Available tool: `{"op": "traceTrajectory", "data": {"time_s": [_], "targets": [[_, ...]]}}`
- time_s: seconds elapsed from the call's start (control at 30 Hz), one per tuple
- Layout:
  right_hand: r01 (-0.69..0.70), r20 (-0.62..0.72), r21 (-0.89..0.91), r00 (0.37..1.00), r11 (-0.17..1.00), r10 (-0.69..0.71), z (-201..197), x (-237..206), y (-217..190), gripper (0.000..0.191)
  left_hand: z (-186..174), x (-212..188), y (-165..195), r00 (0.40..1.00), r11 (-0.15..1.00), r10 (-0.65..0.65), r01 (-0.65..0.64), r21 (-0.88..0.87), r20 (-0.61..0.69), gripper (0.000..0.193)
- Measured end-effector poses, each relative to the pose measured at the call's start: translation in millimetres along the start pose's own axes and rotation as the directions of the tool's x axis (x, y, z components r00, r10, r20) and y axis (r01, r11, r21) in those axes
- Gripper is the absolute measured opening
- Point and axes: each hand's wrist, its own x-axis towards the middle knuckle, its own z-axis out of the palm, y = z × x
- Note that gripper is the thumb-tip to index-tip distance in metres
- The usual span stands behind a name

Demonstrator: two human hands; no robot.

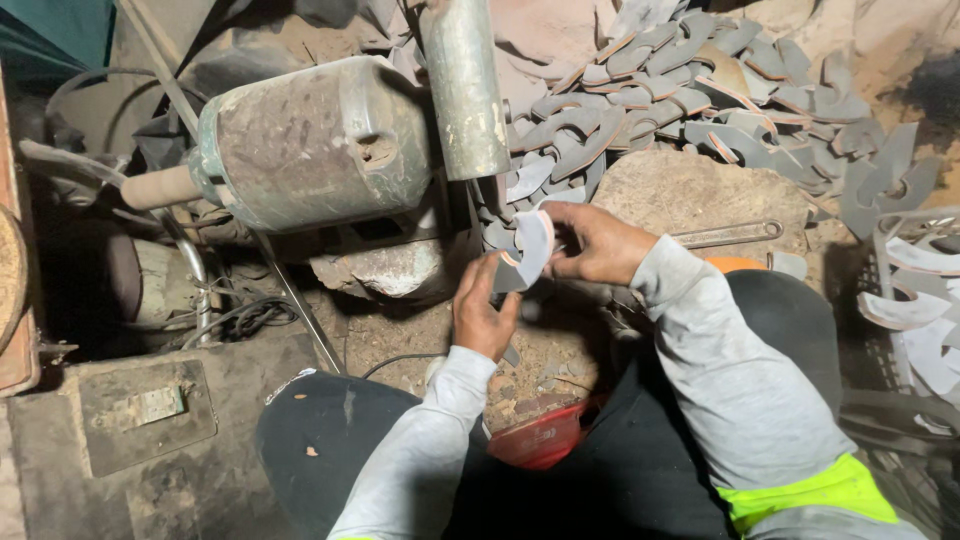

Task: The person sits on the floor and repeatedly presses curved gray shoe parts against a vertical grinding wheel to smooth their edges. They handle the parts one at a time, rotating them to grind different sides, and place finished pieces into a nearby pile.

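Both my hands on one curved metal blade blank (527, 250), held upright just below grinder's vertical cylinder (465, 85). Left hand (483, 312) grips blank's lower end, fingers closed around it; right hand (598, 243) pinches upper edge from right. Dusty green motor housing (315, 140) sits left of cylinder. Heap of similar curved blanks (690, 100) lies behind, more in wire crate (915, 320) at right. Flat wrench (725, 235) rests on stone block (690, 190).

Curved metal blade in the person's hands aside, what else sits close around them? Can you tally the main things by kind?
Curved metal blade, held by left hand and right hand: 1
Grinder motor: 1
Wrench: 1
Red container: 1
Heap of blades: 1, pieces too many to count
Total: 5
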Motion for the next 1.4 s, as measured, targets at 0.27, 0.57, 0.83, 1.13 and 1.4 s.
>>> {"op": "traceTrajectory", "data": {"time_s": [0.27,0.57,0.83,1.13,1.4], "targets": [[0.099,-0.104,0.416,0.993,0.904,-0.061,-6,1,12,0.053,-8,16,20,0.996,0.996,-0.089,0.088,0.012,0.023,0.062],[0.142,-0.330,0.199,0.941,0.970,-0.070,23,19,-1,0.028,6,21,-13,0.879,0.584,-0.222,0.466,-0.665,0.422,0.059],[-0.001,-0.041,0.242,0.999,0.970,0.011,-8,0,-4,0.043,-7,10,23,0.999,0.999,-0.045,0.045,-0.001,0.007,0.059],[0.115,-0.195,0.307,0.979,0.945,-0.056,6,13,16,0.024,7,17,0,0.871,0.749,-0.304,0.469,-0.468,0.386,0.058],[0.077,-0.199,0.178,0.979,0.981,-0.041,16,17,10,0.025,22,2,-18,0.864,0.537,-0.208,0.493,-0.685,0.459,0.050]]}}
